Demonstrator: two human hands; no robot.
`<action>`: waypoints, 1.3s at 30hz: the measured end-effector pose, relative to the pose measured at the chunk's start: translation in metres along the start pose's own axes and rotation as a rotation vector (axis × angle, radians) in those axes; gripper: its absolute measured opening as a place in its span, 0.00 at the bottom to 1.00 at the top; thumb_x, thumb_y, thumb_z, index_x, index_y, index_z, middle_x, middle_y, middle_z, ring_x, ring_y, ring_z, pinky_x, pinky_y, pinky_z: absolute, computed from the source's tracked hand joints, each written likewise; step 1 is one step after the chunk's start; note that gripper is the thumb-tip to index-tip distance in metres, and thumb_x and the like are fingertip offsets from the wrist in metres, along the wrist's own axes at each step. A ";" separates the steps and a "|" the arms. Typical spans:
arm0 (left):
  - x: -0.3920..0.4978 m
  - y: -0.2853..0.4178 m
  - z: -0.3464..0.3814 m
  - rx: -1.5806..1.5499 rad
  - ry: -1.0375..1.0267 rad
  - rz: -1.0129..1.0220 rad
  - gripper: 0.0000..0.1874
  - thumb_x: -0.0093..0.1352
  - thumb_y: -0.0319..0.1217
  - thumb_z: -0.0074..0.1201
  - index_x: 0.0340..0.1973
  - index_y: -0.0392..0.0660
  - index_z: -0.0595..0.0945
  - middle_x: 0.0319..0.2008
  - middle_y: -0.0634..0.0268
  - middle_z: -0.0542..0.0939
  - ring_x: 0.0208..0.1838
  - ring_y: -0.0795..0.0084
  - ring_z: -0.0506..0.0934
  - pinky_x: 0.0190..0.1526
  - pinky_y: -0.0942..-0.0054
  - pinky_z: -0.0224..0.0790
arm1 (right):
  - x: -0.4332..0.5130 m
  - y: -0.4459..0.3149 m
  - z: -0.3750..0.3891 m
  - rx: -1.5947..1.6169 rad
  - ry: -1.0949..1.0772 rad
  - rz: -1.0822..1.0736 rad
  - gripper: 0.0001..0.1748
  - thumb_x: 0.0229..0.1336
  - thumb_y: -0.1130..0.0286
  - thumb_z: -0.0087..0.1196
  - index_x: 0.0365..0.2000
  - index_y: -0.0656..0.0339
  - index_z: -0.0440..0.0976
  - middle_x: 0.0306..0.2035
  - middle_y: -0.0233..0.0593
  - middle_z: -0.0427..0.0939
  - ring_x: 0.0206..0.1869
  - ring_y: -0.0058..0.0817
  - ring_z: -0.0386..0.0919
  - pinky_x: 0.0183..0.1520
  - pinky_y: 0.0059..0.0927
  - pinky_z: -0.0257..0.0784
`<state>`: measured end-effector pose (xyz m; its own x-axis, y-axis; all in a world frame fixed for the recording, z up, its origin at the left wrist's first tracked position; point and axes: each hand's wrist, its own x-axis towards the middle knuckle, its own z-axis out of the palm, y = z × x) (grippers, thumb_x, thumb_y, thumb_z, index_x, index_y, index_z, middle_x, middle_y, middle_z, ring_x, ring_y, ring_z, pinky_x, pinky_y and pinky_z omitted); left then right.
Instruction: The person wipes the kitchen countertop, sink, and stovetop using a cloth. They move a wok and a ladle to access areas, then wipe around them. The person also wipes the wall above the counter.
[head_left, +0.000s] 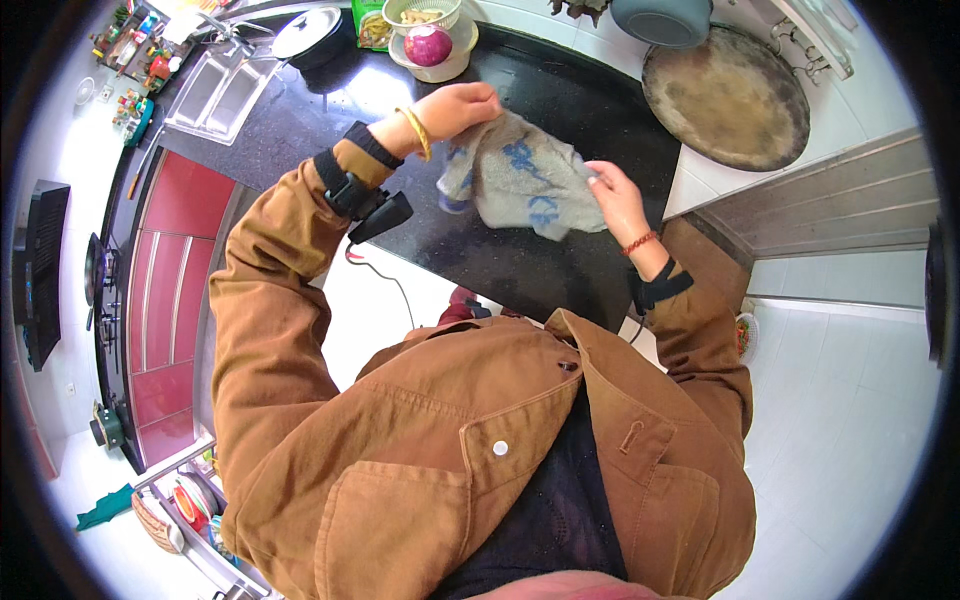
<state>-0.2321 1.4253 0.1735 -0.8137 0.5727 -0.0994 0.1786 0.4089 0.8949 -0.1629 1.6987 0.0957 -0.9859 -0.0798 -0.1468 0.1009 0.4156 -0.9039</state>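
Note:
A grey cloth with blue patterns (525, 176) hangs between my two hands, partly folded, above the black countertop (420, 202). My left hand (459, 111), with a yellow bracelet at its wrist, pinches the cloth's upper left corner. On the cloth's right edge, my right hand (616, 196) grips between thumb and fingers; a red beaded bracelet is on that wrist. Whether the cloth's lower edge touches the counter cannot be told.
Along the counter's back stand a lidded pot (307, 37), a green packet (373, 26) and bowls (442, 71) with a red onion (427, 46). A double sink (225, 94) lies left. A large round pan (726, 97) and a grey basin (660, 22) are at the right wall.

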 end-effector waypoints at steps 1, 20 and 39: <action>-0.001 -0.008 0.001 0.209 0.061 -0.016 0.08 0.66 0.36 0.46 0.31 0.46 0.75 0.22 0.74 0.71 0.25 0.82 0.68 0.27 0.81 0.61 | -0.005 0.003 -0.010 -0.150 0.071 -0.072 0.12 0.55 0.76 0.45 0.41 0.60 0.71 0.33 0.41 0.76 0.34 0.23 0.74 0.37 0.23 0.68; -0.016 -0.154 0.069 0.441 -0.555 -0.197 0.21 0.62 0.37 0.49 0.51 0.48 0.74 0.49 0.58 0.75 0.50 0.60 0.74 0.53 0.68 0.62 | 0.049 0.040 0.102 -0.657 -0.079 0.436 0.58 0.38 0.34 0.52 0.63 0.48 0.38 0.64 0.58 0.38 0.66 0.55 0.41 0.55 0.69 0.46; 0.034 -0.214 -0.021 1.205 -0.187 -0.714 0.61 0.41 0.55 0.67 0.64 0.48 0.51 0.61 0.43 0.57 0.56 0.46 0.67 0.55 0.49 0.56 | 0.240 0.003 0.120 -0.956 0.231 -0.479 0.38 0.36 0.71 0.60 0.53 0.45 0.63 0.44 0.41 0.68 0.49 0.43 0.66 0.48 0.42 0.63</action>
<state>-0.3096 1.3426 -0.0126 -0.8614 0.0332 -0.5068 0.1991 0.9400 -0.2770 -0.3828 1.5722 0.0102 -0.9066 -0.2906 0.3059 -0.3467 0.9263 -0.1475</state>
